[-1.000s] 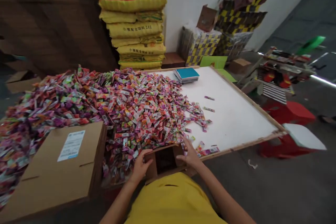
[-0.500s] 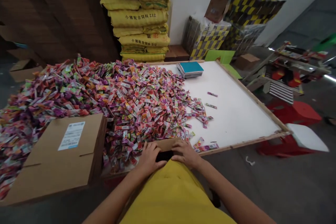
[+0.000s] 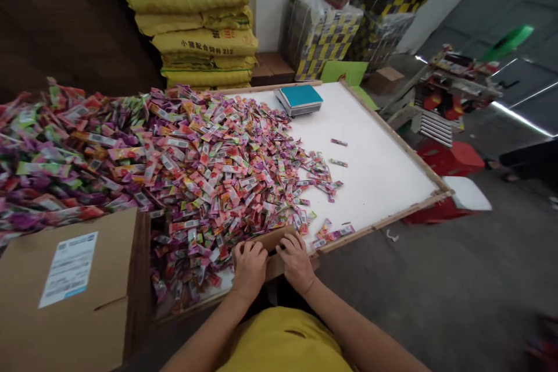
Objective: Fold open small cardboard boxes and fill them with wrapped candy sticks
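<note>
My left hand and my right hand lie side by side, fingers curled, on a small brown cardboard box at the near edge of the white table. Both press down on its top flaps. Just beyond the box spreads a huge pile of small colourful wrapped packets, covering the left half of the table. A few loose packets lie to the right of my right hand.
A large closed cardboard box with a white label stands at the near left. A blue-topped scale sits at the table's far side. Yellow sacks, stacked cartons, red stools and a machine surround the table.
The small box stood open between my hands; its flaps are now folded down and both hands press on top. The view has shifted left and downward.
</note>
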The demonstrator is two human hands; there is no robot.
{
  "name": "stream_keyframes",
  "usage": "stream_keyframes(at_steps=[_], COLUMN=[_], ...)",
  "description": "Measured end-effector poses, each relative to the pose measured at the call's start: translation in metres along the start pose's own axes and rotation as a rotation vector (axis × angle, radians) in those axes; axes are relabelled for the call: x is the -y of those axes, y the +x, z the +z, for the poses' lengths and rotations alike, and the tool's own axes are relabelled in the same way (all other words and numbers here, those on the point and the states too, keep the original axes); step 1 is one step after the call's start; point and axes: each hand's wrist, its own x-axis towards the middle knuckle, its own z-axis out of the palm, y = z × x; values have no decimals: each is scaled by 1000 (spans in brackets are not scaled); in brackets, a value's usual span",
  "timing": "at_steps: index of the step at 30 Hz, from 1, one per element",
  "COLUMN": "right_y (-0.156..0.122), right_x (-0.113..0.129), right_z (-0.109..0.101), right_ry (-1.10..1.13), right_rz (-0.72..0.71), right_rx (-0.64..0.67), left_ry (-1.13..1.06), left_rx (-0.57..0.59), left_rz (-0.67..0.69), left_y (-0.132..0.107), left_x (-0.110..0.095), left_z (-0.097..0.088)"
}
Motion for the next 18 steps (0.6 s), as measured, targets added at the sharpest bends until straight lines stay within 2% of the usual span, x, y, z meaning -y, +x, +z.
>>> stream_keyframes(at_steps=[4,7,8,10,12,13,15,17,18], right_y=[5,25,33,48,58,61,67,81,93], right_x=[2,-23,-39,-83,-136,-163,-212,-248,-259], right_z=[-9,-26,-31,-39,-42,-41,-35,-23,-15], right_ry=[134,449,583,812,921,949,1007,1110,1169], right_rz=[62,132,230,557,906,1026,1145,1200,1202], right_rx=[-16,19,14,-13,-8,18,92,144,161], left_ry=[7,89,93,52,-70,-180,-525,-824,-888], left_rx=[102,165,155,91,-44,-141,-354,-582,-646], left_rz=[147,122,75,-44,-263,-425,-829,-1318,-1454], left_y=[1,11,14,15,0,-13,-44,-69,-76], left_x=[1,-5,-7,-5,1,3,3,-6,-12], left_z=[1,-10,-17,-33,-45,-48,-45,-28,-15])
